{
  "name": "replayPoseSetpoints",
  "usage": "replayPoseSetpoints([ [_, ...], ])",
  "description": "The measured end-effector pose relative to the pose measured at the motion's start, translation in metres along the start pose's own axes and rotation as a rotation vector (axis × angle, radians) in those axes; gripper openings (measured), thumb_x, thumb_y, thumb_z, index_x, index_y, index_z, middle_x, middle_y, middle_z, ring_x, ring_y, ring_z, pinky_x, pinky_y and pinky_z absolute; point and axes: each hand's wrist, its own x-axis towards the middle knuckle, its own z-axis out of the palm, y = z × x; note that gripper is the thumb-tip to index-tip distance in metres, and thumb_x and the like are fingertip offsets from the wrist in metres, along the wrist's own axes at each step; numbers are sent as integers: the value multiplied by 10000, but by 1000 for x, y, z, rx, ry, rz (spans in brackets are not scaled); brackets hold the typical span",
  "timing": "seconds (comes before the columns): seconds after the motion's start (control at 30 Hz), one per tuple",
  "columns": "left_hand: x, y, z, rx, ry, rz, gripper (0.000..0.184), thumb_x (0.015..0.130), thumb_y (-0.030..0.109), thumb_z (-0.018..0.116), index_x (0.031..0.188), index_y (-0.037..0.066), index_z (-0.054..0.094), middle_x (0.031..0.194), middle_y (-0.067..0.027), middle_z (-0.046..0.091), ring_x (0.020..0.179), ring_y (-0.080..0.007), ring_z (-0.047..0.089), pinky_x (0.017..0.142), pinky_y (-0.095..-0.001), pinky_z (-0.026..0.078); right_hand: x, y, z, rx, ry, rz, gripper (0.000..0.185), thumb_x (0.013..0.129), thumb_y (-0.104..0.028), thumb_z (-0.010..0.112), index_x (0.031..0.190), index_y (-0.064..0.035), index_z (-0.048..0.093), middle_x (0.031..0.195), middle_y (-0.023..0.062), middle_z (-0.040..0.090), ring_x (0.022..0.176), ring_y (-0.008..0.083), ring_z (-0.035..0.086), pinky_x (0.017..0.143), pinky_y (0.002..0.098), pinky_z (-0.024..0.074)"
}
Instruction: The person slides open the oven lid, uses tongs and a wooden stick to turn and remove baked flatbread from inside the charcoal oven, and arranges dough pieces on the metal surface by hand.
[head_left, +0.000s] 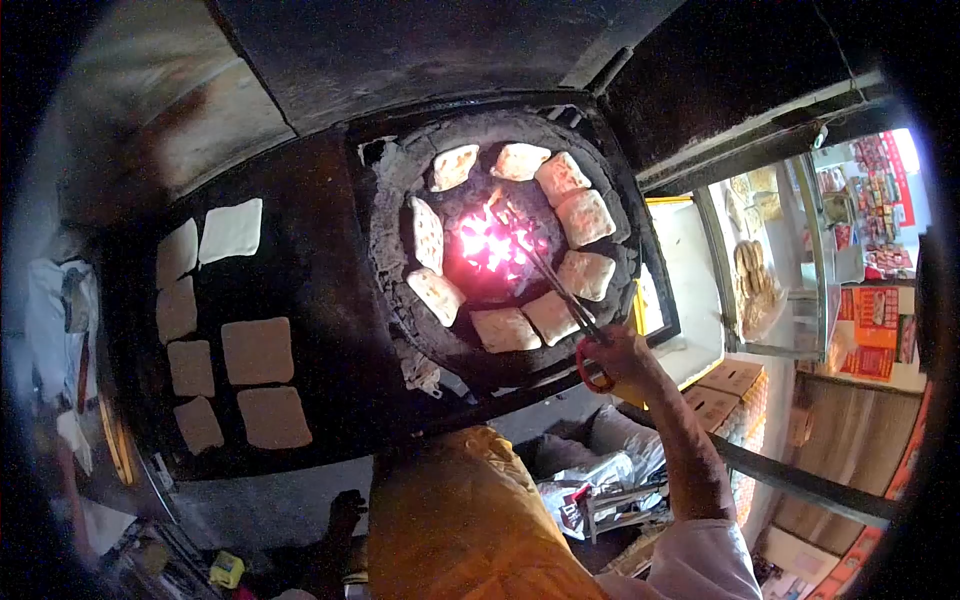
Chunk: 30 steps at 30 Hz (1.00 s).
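My right hand is closed around the red handles of long metal tongs. The tongs reach over the glowing coals in the middle of a round oven. Several square flatbreads ring the fire on the oven's inner wall, some blistered and browned. Nearest to my right hand is a paler flatbread, just beside the tongs. A dark shape beside my apron seems to be my left hand, hanging low in shadow; its fingers cannot be made out clearly.
Left of the oven, several square dough pieces lie on the dark worktop. A yellow apron covers my front. Sacks sit beneath the oven's edge, near cardboard boxes. A display case with breads stands at right.
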Motion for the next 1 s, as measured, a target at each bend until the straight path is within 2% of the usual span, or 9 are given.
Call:
replayPoseSetpoints([
  [0.17,11,11,-3,62,-79,140,302,954,154,642,1229,27,630,1166,-127,670,1010,-323,681,793,-488,608,-18,-18,11,-20,139,-54,147,969,-188,678,969,-44,652,837,45,715,696,169,683,536,314,552],
  [0.3,8,49,6,-303,-233,-19,307,957,182,645,1224,32,627,1152,-119,675,1010,-308,686,802,-474,609,-20,5,10,180,145,-59,373,864,-361,734,996,-16,676,867,138,721,795,224,700,691,365,534],
  [0.37,-3,64,25,-11,-45,-28,310,962,203,642,1220,31,624,1145,-119,674,1031,-301,685,814,-467,607,-24,7,9,191,192,-157,366,870,-361,726,1000,-23,675,871,134,718,807,229,701,699,368,532],
  [0.6,-3,59,16,58,44,-102,298,975,199,634,1218,27,623,1147,-120,674,1032,-297,689,810,-456,610,-18,-15,15,27,203,24,308,919,-291,696,1060,-18,668,849,104,724,759,203,723,645,364,557],
  [0.7,-3,53,11,483,-43,246,301,978,198,635,1224,24,621,1144,-116,675,1018,-293,692,804,-446,608,2,19,27,85,195,71,246,949,-232,670,1056,-11,661,854,88,727,673,161,712,547,314,553],
  [0.77,-16,72,31,127,97,-45,311,984,204,629,1240,27,615,1155,-123,669,1035,-287,687,791,-435,605,10,37,33,-34,200,44,257,943,-228,679,1055,2,652,853,82,727,705,208,715,596,341,564],
  [0.9,-27,83,31,123,56,5,324,981,201,634,1254,28,612,1154,-133,672,1053,-282,682,789,-435,599,-23,6,32,-201,253,-1,286,966,-241,648,1093,15,645,895,88,724,811,251,712,699,354,567],
  [0.97,-28,87,25,177,23,-102,346,977,204,641,1272,27,605,1182,-144,668,1078,-286,672,825,-455,597,-35,47,40,-49,208,-244,321,992,-262,601,1151,14,640,955,101,713,938,266,679,816,359,544],
  [1.0,-23,79,13,185,25,-104,346,977,204,641,1272,27,605,1182,-144,668,1078,-286,672,825,-455,597,-48,51,50,168,199,-108,381,994,-317,616,1235,-23,637,1104,129,702,995,227,662,848,365,526],
])
